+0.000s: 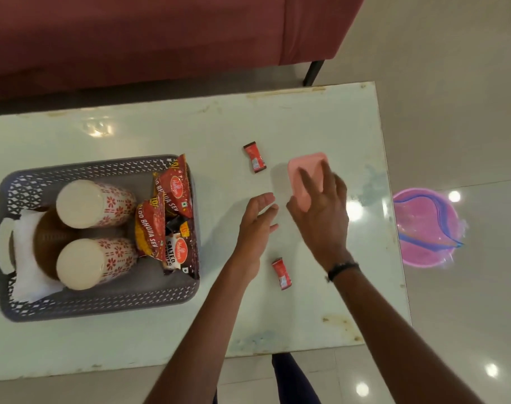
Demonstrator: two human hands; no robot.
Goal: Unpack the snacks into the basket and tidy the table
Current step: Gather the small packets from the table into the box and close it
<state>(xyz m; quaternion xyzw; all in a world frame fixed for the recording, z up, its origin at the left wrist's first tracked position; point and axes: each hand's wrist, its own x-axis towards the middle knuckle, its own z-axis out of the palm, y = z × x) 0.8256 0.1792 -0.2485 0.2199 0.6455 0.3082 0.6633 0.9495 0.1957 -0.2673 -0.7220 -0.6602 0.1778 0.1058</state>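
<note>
Your right hand [321,211] grips one pink sponge [305,176] on the white table [190,339], fingers curled over it; your left hand [255,228] hovers beside it, fingers spread, holding nothing. Two small red sachets [254,157] lie loose. The grey basket [102,301] holds two patterned cups [95,204] and three snack packets [172,188]

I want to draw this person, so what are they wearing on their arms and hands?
Both arms are bare, with no sleeves and no gloves. The right hand has a thin dark band around its wrist, maybe a beaded bracelet or thread. The left hand has nothing on its wrist, and I can't see any rings or a watch on either one.
</note>
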